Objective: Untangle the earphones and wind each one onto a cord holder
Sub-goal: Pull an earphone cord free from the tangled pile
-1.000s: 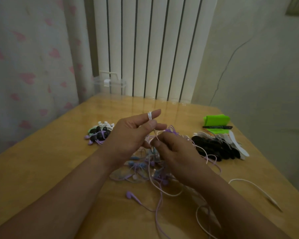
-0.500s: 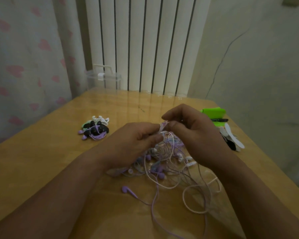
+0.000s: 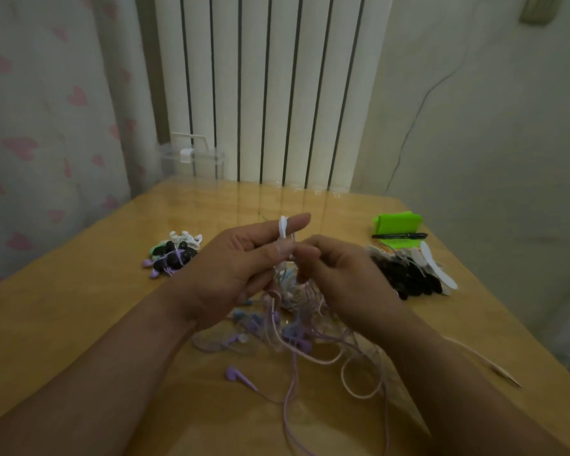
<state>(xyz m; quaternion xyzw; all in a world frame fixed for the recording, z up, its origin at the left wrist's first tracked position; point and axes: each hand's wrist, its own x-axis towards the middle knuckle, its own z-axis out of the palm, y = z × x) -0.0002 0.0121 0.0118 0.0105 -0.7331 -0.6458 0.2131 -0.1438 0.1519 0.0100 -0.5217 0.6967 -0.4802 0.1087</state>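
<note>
L hand (image 3: pixel 231 278) pinches white cord (image 3: pixel 283 225) (looped on index); R hand (image 3: pixel 343 281) pinches it too.

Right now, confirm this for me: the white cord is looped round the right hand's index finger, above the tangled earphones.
Wrong hand. The head view shows the white cord looped round the left hand's index finger, above the tangled earphones; the right hand pinches it.

Wooden desk (image 3: pixel 79 324): clear box (image 3: pixel 191 158) at far edge below radiator (image 3: pixel 270 93); black pen (image 3: pixel 399 235) across green item (image 3: pixel 397 222), possibly a pouch, near right edge.
</note>
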